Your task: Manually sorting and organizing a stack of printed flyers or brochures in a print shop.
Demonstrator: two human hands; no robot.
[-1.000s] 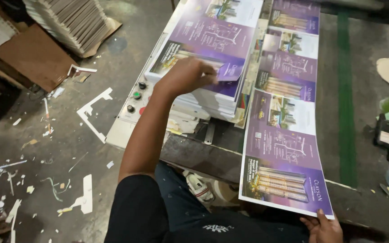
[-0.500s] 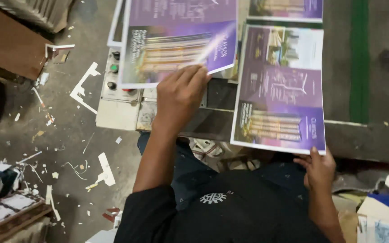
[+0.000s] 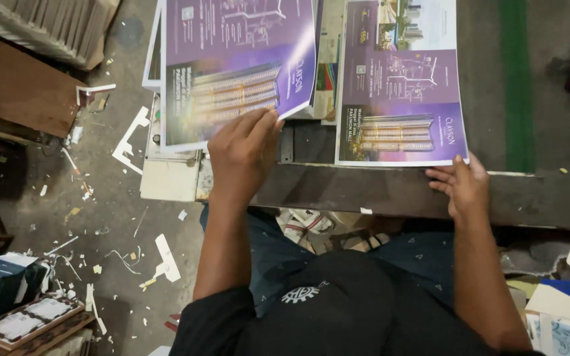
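My left hand (image 3: 242,155) grips the near edge of a large glossy purple printed sheet (image 3: 232,66), which is lifted and curling at its right corner. Beneath it lies a stack of similar sheets (image 3: 156,59). My right hand (image 3: 462,188) pinches the near right corner of a second purple printed sheet (image 3: 400,86). That sheet lies flat on the dark metal table (image 3: 390,191), its bottom edge near the table's front edge.
A white control box (image 3: 169,178) with buttons sits under the left sheet. Paper scraps litter the concrete floor (image 3: 100,217) at left. A brown board (image 3: 14,92) and stacked paper lie at top left. A green stripe (image 3: 516,86) runs along the table at right.
My left hand has drawn the purple sheet off the stack toward me. My right hand has stayed at the corner of the other sheet. Both sheets now appear closer.
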